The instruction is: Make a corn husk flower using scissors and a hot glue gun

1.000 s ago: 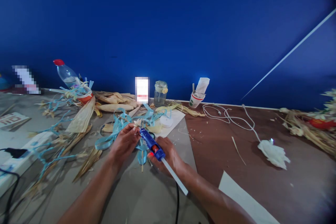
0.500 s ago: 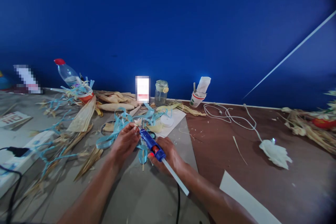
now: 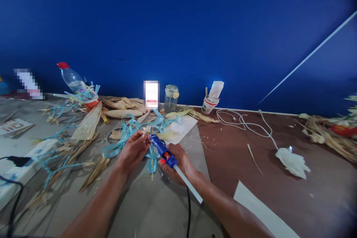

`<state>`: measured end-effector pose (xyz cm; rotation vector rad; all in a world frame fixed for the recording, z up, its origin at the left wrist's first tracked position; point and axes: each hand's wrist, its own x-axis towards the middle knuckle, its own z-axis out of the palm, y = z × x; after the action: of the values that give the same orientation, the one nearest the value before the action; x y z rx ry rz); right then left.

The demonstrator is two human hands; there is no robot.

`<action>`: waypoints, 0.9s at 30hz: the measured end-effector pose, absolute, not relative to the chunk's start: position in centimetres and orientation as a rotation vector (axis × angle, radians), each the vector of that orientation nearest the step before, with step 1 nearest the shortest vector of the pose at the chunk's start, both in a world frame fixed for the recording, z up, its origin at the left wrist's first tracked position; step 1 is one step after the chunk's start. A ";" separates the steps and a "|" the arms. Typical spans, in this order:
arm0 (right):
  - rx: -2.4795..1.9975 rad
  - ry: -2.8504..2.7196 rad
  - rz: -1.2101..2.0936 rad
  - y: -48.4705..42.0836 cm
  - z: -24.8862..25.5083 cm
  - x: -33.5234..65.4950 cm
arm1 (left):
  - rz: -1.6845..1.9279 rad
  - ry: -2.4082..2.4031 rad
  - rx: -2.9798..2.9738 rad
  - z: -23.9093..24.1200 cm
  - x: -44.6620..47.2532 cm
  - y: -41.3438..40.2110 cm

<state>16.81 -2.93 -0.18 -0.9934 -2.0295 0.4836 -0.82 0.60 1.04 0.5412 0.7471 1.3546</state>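
Note:
Closed around a blue hot glue gun point(image 3: 161, 149) is my right hand point(image 3: 180, 161). A white glue stick point(image 3: 188, 185) juts from the gun's back end, and a small red light glows near my thumb. My left hand point(image 3: 136, 147) pinches a small pale flower-like piece point(image 3: 146, 129), apparently of dried husk. The gun's nozzle points at this piece; whether it touches is too small to tell. Light blue ribbon point(image 3: 117, 147) lies in loops behind and beside my hands.
Dried husks point(image 3: 122, 104), a clear jar point(image 3: 171, 98) and a paper cup point(image 3: 209, 105) stand or lie along the blue wall. At left are a power strip point(image 3: 28, 167) and blue-wrapped stems point(image 3: 55, 171). A white cable point(image 3: 251, 128) and crumpled tissue point(image 3: 292, 163) lie right.
The glue gun has shifted slightly right in my right hand, its nozzle drawing back a little from the flower-like piece. My left hand has stayed nearly still.

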 end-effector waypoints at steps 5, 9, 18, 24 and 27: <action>-0.961 -2.061 0.493 -3.0 -0.2 16.8 | 1.344 0.779 0.520 1.0 -0.9 0.7; -0.972 -2.038 0.481 -2.9 -0.3 16.8 | 1.350 0.761 0.537 0.9 -0.9 0.7; -0.945 -2.033 0.514 -3.1 -0.2 16.8 | 1.339 0.805 0.500 1.7 -0.8 0.4; -0.967 -2.013 0.494 -3.0 0.1 16.8 | 1.351 0.793 0.512 1.6 -0.7 0.3; -0.982 -2.019 0.487 -3.0 -0.1 16.8 | 1.347 0.776 0.524 1.4 -0.8 0.5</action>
<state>16.77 -3.01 -0.06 -0.9823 -2.0189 0.4867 -0.76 0.45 1.35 0.5239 0.7764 1.3473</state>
